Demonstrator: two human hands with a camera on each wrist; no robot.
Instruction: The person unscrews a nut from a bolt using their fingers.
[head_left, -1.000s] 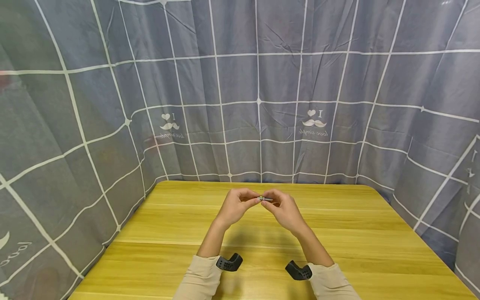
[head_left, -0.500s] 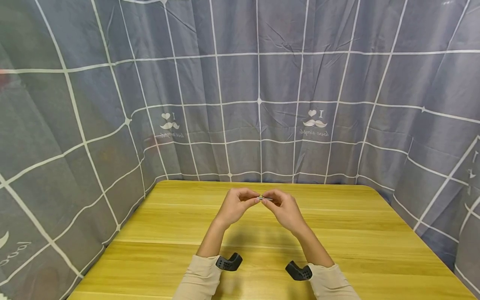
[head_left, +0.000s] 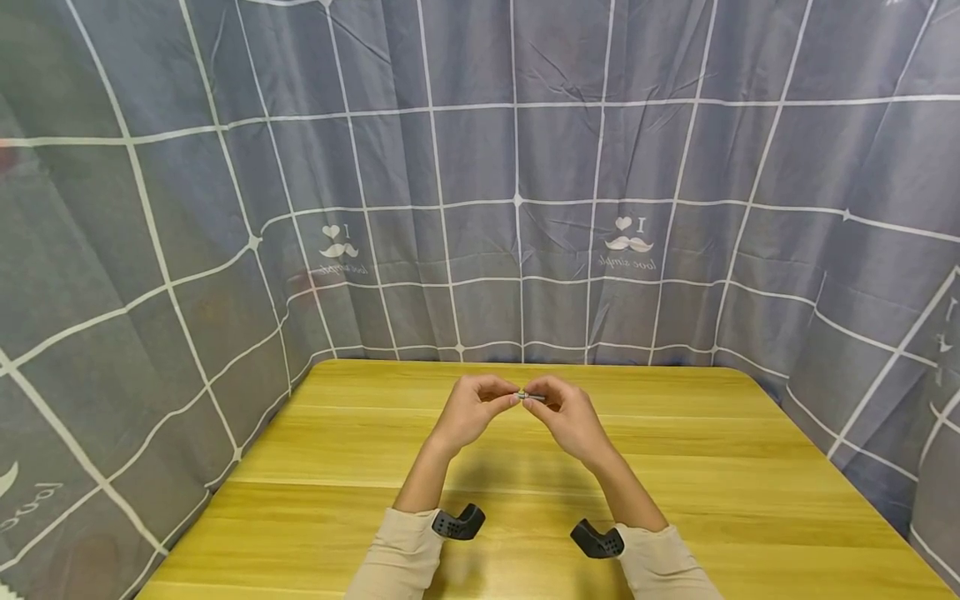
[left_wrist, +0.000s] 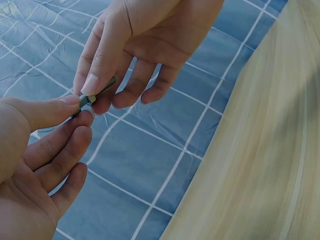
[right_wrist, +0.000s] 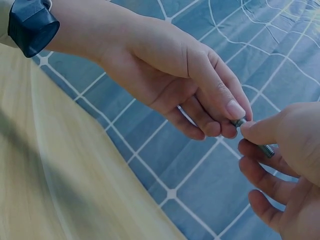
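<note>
Both hands meet above the far half of the table, fingertip to fingertip, around a small metal bolt. My left hand pinches one end of it between thumb and index finger. From the other side, my right hand pinches it the same way. The left wrist view shows the bolt's threads and a nut-like collar between the two thumbs. A threaded end sticks out past the right fingers in the right wrist view. Fingertips hide the rest of the bolt. The other fingers of both hands are loosely bent.
A yellow wood-grain table lies beneath the hands. Grey curtains with white grid lines surround its back and sides. A black wrist device sits at the left cuff, and another black device at the right.
The right index fingertip sits slightly closer to the left fingertips than a second ago. Both arms stay in the same place, with the bolt still between them.
</note>
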